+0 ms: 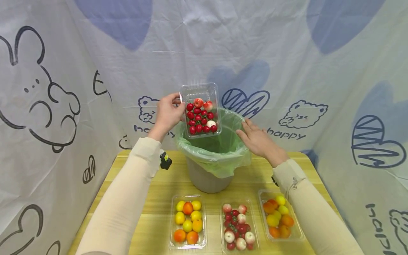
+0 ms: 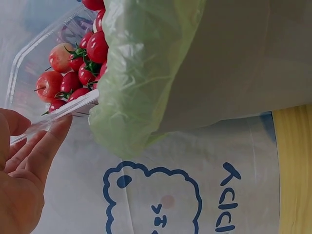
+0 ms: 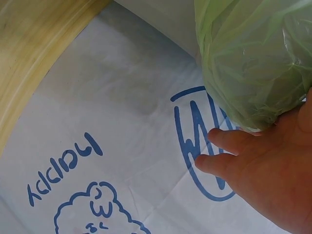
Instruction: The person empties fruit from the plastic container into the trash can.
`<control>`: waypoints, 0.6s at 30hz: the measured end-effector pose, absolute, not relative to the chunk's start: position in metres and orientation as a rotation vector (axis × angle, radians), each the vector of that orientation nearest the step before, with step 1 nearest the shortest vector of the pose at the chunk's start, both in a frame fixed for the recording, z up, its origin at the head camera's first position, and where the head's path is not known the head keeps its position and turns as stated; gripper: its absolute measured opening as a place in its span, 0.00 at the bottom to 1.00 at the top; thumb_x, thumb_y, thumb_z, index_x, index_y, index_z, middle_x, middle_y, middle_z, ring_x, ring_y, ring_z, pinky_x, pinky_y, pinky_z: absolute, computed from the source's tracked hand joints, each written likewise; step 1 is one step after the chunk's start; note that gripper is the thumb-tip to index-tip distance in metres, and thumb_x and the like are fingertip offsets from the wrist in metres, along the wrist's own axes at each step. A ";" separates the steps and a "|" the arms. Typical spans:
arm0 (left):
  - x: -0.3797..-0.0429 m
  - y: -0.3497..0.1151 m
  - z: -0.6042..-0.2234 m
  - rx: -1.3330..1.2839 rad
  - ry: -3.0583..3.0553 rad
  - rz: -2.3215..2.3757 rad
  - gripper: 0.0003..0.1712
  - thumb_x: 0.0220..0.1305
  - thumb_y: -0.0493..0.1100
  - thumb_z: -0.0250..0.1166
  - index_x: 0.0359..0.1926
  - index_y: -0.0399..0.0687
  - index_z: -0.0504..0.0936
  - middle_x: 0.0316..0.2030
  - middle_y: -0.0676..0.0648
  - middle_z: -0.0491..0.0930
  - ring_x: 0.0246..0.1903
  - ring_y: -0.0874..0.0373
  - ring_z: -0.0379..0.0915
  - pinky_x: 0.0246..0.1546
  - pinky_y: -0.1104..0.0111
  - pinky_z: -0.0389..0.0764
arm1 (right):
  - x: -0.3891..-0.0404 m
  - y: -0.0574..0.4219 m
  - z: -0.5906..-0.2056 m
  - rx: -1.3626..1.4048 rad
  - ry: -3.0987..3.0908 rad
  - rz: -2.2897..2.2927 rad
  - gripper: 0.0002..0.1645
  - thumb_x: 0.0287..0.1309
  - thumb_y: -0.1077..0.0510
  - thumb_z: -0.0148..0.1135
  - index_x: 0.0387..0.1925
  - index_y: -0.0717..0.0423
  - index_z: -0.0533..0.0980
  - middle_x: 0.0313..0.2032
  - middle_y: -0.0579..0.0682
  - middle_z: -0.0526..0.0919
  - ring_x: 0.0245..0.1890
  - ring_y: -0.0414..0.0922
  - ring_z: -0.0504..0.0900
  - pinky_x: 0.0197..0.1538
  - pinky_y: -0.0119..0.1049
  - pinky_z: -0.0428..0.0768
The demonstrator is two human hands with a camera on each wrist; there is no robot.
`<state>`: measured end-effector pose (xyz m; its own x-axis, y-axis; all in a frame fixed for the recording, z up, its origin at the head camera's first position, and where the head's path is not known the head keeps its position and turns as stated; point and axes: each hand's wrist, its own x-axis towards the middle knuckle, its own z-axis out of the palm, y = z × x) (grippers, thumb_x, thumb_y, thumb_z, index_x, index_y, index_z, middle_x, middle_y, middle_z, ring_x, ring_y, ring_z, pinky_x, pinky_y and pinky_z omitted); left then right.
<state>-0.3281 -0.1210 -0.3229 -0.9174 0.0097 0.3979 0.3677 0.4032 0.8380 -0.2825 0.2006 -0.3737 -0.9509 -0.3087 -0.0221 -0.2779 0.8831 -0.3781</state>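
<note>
Honestly can't see down to the bottom of the green liner from here, and the held fruit tray blocks part of its far rim. The right sleeve hides a corner of the rightmost fruit tray, and the worktop's near edge gets cut off.

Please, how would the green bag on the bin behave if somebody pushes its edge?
The green bag would probably fold softly, because its edge hangs in loose wrinkles. It looks thin, so it is likely light. Its shine suggests it may be slippery.
</note>
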 end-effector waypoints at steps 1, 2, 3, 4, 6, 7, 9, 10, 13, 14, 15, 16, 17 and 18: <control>-0.328 -0.121 -0.323 -0.336 -2.330 -1.516 0.19 0.71 0.32 0.62 0.61 0.31 0.81 0.46 0.32 0.87 0.20 0.54 0.80 0.23 0.61 0.90 | -0.283 0.201 -0.374 -0.462 2.968 -0.577 0.46 0.83 0.35 0.26 0.83 0.64 0.45 0.85 0.62 0.38 0.84 0.65 0.43 0.81 0.73 0.39; -0.328 -0.120 -0.323 -0.345 -2.325 -1.510 0.19 0.71 0.32 0.62 0.60 0.31 0.81 0.46 0.32 0.87 0.19 0.55 0.80 0.23 0.61 0.90 | -0.283 0.200 -0.374 -0.460 2.967 -0.577 0.46 0.83 0.35 0.26 0.83 0.64 0.45 0.85 0.62 0.38 0.84 0.65 0.43 0.81 0.73 0.39; -0.328 -0.120 -0.323 -0.350 -2.320 -1.505 0.19 0.71 0.32 0.62 0.60 0.31 0.81 0.46 0.32 0.87 0.19 0.56 0.79 0.22 0.62 0.90 | -0.283 0.200 -0.374 -0.458 2.967 -0.576 0.46 0.83 0.35 0.27 0.83 0.64 0.45 0.85 0.61 0.38 0.84 0.65 0.43 0.81 0.73 0.38; -0.327 -0.120 -0.322 -0.357 -2.316 -1.500 0.18 0.71 0.32 0.62 0.59 0.31 0.81 0.47 0.32 0.87 0.19 0.57 0.79 0.22 0.62 0.90 | -0.283 0.200 -0.374 -0.456 2.965 -0.575 0.46 0.83 0.35 0.27 0.83 0.64 0.45 0.85 0.61 0.38 0.84 0.65 0.42 0.81 0.73 0.38; -0.326 -0.119 -0.322 -0.363 -2.310 -1.487 0.18 0.71 0.32 0.63 0.60 0.30 0.81 0.48 0.31 0.87 0.19 0.57 0.79 0.21 0.64 0.89 | -0.283 0.200 -0.374 -0.451 2.961 -0.577 0.45 0.83 0.36 0.27 0.83 0.64 0.45 0.85 0.61 0.37 0.84 0.64 0.42 0.81 0.73 0.38; -0.326 -0.119 -0.322 -0.365 -2.307 -1.480 0.18 0.71 0.32 0.63 0.60 0.30 0.81 0.48 0.31 0.87 0.19 0.56 0.79 0.20 0.65 0.89 | -0.283 0.200 -0.374 -0.451 2.960 -0.578 0.45 0.83 0.36 0.27 0.83 0.64 0.44 0.85 0.61 0.37 0.84 0.64 0.41 0.81 0.73 0.37; -0.325 -0.119 -0.322 -0.368 -2.300 -1.476 0.19 0.71 0.32 0.63 0.60 0.30 0.80 0.49 0.31 0.87 0.21 0.52 0.81 0.21 0.65 0.89 | -0.283 0.200 -0.373 -0.450 2.959 -0.581 0.44 0.83 0.37 0.28 0.83 0.64 0.44 0.85 0.61 0.37 0.84 0.64 0.41 0.81 0.73 0.37; -0.325 -0.118 -0.322 -0.370 -2.296 -1.475 0.19 0.71 0.32 0.63 0.61 0.30 0.80 0.49 0.31 0.87 0.23 0.49 0.83 0.21 0.66 0.89 | -0.283 0.200 -0.373 -0.451 2.958 -0.581 0.44 0.84 0.37 0.28 0.83 0.64 0.44 0.85 0.61 0.37 0.84 0.64 0.41 0.81 0.73 0.37; -0.325 -0.117 -0.322 -0.379 -2.285 -1.473 0.20 0.71 0.32 0.63 0.61 0.29 0.80 0.50 0.30 0.87 0.30 0.41 0.86 0.22 0.68 0.89 | -0.283 0.200 -0.373 -0.454 2.958 -0.582 0.44 0.84 0.37 0.28 0.83 0.64 0.45 0.85 0.61 0.38 0.84 0.64 0.41 0.81 0.73 0.37; -0.325 -0.117 -0.322 -0.381 -2.285 -1.460 0.19 0.71 0.32 0.63 0.61 0.30 0.80 0.50 0.30 0.87 0.32 0.39 0.87 0.22 0.69 0.89 | -0.283 0.200 -0.373 -0.453 2.958 -0.582 0.44 0.84 0.37 0.28 0.83 0.64 0.45 0.85 0.61 0.38 0.84 0.64 0.42 0.81 0.73 0.37; -0.324 -0.117 -0.322 -0.386 -2.283 -1.449 0.19 0.71 0.32 0.63 0.61 0.30 0.80 0.50 0.30 0.87 0.34 0.38 0.87 0.23 0.71 0.88 | -0.283 0.200 -0.373 -0.453 2.959 -0.582 0.44 0.84 0.37 0.28 0.83 0.64 0.45 0.85 0.61 0.38 0.84 0.64 0.42 0.81 0.73 0.38; -0.324 -0.116 -0.322 -0.391 -2.281 -1.434 0.19 0.71 0.32 0.63 0.61 0.29 0.80 0.50 0.30 0.87 0.35 0.38 0.88 0.23 0.73 0.88 | -0.283 0.200 -0.373 -0.453 2.960 -0.580 0.44 0.84 0.37 0.28 0.83 0.64 0.45 0.85 0.61 0.38 0.84 0.64 0.42 0.81 0.73 0.38; -0.324 -0.116 -0.322 -0.396 -2.281 -1.423 0.19 0.71 0.32 0.63 0.60 0.30 0.80 0.50 0.31 0.87 0.37 0.38 0.88 0.24 0.74 0.88 | -0.283 0.200 -0.373 -0.453 2.960 -0.579 0.44 0.83 0.37 0.28 0.83 0.64 0.45 0.85 0.61 0.38 0.84 0.64 0.42 0.81 0.73 0.38; -0.323 -0.116 -0.321 -0.402 -2.281 -1.408 0.19 0.72 0.32 0.63 0.60 0.30 0.80 0.50 0.31 0.87 0.38 0.38 0.88 0.24 0.75 0.87 | -0.283 0.200 -0.374 -0.453 2.960 -0.578 0.45 0.83 0.37 0.28 0.83 0.64 0.44 0.85 0.61 0.38 0.84 0.64 0.42 0.82 0.73 0.38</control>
